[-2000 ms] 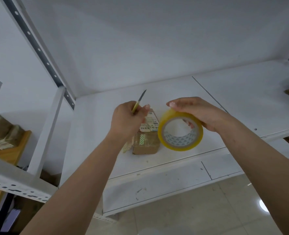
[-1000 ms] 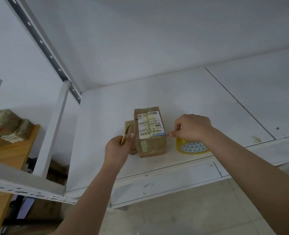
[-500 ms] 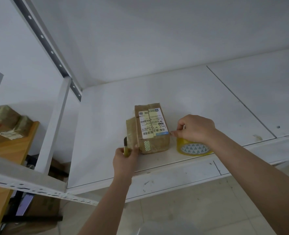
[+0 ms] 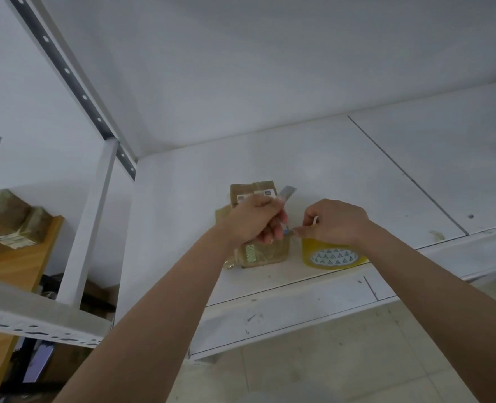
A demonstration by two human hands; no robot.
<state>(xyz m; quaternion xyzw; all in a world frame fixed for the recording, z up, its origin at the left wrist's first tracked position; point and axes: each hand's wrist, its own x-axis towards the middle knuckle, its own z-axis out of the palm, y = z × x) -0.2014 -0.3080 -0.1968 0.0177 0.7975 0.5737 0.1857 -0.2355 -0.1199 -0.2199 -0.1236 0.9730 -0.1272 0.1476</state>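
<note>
A white shelf (image 4: 299, 158) is bounded on the left by a perforated grey upright (image 4: 75, 82) and a white post (image 4: 92, 228). A dark seam (image 4: 401, 175) is seen running across the shelf board. At far left, taped brown parcels (image 4: 11, 222) are stacked on a wooden table (image 4: 16, 266). Pale floor tiles (image 4: 342, 359) are seen below.

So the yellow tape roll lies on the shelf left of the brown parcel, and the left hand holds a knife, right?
Not quite. The head view shows the yellow tape roll lying on the shelf right of the brown parcel, not left. The left hand does hold a knife.
</note>
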